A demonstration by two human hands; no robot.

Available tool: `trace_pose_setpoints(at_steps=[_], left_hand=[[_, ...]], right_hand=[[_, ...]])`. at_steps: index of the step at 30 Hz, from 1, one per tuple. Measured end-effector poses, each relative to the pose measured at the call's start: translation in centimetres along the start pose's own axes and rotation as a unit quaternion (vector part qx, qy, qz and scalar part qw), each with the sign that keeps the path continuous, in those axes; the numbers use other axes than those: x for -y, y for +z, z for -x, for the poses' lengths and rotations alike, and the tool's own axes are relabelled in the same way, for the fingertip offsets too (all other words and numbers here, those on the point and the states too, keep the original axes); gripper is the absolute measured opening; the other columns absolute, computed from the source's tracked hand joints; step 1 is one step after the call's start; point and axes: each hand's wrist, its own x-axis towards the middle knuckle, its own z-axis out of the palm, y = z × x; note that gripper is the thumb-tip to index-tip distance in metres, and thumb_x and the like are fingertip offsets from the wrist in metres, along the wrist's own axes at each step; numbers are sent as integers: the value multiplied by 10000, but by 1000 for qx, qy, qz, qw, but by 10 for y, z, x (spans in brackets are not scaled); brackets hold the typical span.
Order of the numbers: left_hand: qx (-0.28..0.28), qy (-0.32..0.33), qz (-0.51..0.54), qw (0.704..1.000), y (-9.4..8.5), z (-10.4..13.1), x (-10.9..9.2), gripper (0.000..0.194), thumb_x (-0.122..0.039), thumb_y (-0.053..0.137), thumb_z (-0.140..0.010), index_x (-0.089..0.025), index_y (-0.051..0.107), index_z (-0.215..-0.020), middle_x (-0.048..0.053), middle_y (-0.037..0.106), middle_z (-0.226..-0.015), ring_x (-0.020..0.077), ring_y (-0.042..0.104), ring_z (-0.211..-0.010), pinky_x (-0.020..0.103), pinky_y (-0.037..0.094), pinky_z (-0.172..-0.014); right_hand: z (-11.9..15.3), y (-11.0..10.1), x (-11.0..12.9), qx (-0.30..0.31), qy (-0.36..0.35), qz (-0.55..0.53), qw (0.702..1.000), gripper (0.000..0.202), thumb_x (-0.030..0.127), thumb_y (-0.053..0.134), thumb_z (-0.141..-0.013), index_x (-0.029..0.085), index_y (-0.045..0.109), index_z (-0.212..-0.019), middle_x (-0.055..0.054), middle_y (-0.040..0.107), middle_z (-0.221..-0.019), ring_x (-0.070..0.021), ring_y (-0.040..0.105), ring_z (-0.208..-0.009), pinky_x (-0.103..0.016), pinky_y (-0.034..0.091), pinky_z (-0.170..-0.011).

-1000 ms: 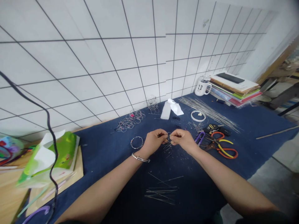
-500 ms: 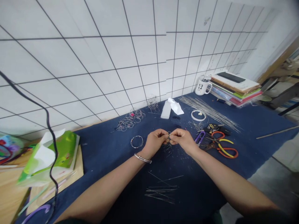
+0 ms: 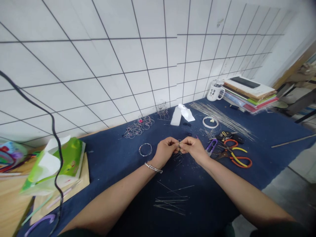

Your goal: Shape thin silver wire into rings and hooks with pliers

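My left hand [image 3: 166,150] and my right hand [image 3: 194,148] meet fingertip to fingertip over the blue cloth. Both pinch a small, thin wire loop [image 3: 179,141], most of it covered by the fingers. Below the fingertips lie short wire pieces [image 3: 179,158]. A beaded wire bracelet [image 3: 145,149] rests just left of my left hand, whose wrist wears a silver bangle. Beside my right hand are purple thread snips [image 3: 211,145] and pliers with orange and yellow handles [image 3: 238,157]. Nearer to me, several straight wires [image 3: 171,201] lie loosely together.
Tangled wire loops [image 3: 138,126] lie along the tiled wall. A wire coil [image 3: 210,122], a bundle of long wires [image 3: 222,119], a white mug [image 3: 214,91] and stacked papers [image 3: 249,92] stand further right. A green tissue pack [image 3: 71,158] and a black cable [image 3: 57,141] are at left.
Both hands keep their pinch and have hardly moved, with the fingertips slightly closer around the wire loop. The whole view has shifted a little; objects on the cloth stay put.
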Motion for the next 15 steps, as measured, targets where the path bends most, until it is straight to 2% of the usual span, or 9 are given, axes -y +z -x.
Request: trace_pose_setpoints(at_steps=[5,9,12,15], left_hand=[[34,-6,-21,999,-7,-5,-2,197,-310,588,-711,-126,582,-780,24,616,-644,104,587,-573,231,497,-560],[53,-13,-88,995,-21,-14,-5,177,-286,588,-705,-134,593,-794,27,619,-625,107,593,-566,229,497,-557],[113,-17,-167,979,-30,-17,-8,157,-262,580,-700,-139,608,-794,25,610,-599,116,593,-547,222,485,-535],[183,0,-254,950,-34,-14,-14,145,-258,539,-725,-159,617,-796,14,615,-628,113,592,-537,204,455,-510]], right_hand=[[-1,-4,7,33,3,31,999,243,368,608,-685,145,587,-777,-5,609,-648,-102,578,-590,-262,496,-594],[1,-19,26,80,22,169,982,242,375,584,-702,159,604,-808,-7,614,-638,-113,576,-578,-230,461,-536],[8,-29,45,149,-16,337,930,216,379,566,-714,169,616,-709,9,597,-589,-92,528,-511,-207,391,-502],[20,-28,58,309,-74,437,841,200,379,565,-719,193,636,-699,21,620,-643,-92,531,-557,-206,350,-534]])
